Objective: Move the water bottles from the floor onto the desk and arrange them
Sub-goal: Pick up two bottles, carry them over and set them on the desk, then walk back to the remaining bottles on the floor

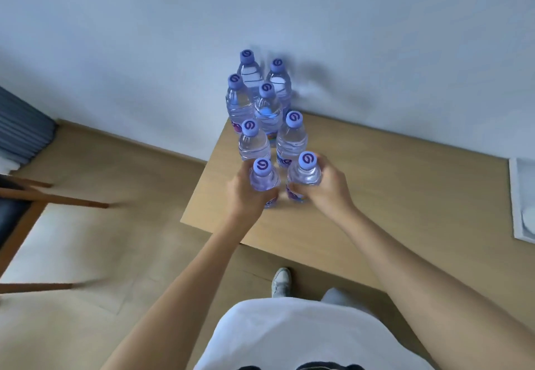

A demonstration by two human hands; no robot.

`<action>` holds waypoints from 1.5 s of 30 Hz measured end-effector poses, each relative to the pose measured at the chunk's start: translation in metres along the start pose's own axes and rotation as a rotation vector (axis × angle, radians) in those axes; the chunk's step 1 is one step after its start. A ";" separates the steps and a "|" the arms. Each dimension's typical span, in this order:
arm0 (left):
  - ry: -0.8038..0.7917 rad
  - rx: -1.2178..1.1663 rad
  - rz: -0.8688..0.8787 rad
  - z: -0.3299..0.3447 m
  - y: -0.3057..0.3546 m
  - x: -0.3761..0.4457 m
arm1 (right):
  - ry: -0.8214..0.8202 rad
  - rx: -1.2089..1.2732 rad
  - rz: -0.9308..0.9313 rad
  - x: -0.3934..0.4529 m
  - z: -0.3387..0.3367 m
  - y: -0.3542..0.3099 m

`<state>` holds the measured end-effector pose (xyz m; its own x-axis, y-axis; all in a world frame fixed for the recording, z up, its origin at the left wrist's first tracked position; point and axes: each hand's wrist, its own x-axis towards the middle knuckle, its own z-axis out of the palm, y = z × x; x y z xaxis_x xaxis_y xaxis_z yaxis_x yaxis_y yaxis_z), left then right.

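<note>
Several clear water bottles with purple caps stand upright in two rows on the left end of the wooden desk, running back to the wall. My left hand grips the nearest bottle of the left row. My right hand grips the nearest bottle of the right row. Both held bottles are upright at the desk surface, side by side. Behind them stand the other bottles, close together in pairs.
A white tray-like object lies at the desk's right edge. A wooden chair stands on the floor at the left, below a dark blue curtain. My shoe is near the desk's front edge.
</note>
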<state>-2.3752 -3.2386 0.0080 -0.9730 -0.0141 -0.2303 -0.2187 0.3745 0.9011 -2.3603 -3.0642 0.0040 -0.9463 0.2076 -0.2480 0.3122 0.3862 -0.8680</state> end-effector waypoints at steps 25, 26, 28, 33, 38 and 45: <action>-0.167 0.234 -0.071 0.056 -0.034 -0.101 | 0.263 0.177 0.184 -0.115 -0.030 0.092; -0.211 0.256 -0.059 0.067 -0.032 -0.108 | 0.295 0.192 0.194 -0.130 -0.039 0.100; -0.304 0.287 -0.018 0.091 -0.027 -0.128 | 0.364 0.216 0.218 -0.164 -0.059 0.119; -0.549 0.368 0.139 0.158 -0.020 -0.208 | 0.507 0.282 0.326 -0.267 -0.109 0.172; -0.806 0.472 0.247 0.228 -0.023 -0.313 | 0.709 0.394 0.455 -0.388 -0.147 0.231; -1.161 0.621 0.437 0.323 -0.020 -0.444 | 1.044 0.499 0.641 -0.541 -0.184 0.304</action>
<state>-1.9154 -2.9398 -0.0266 -0.2685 0.8661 -0.4217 0.4508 0.4998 0.7396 -1.7374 -2.8940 -0.0469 -0.0645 0.9050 -0.4205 0.4001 -0.3626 -0.8417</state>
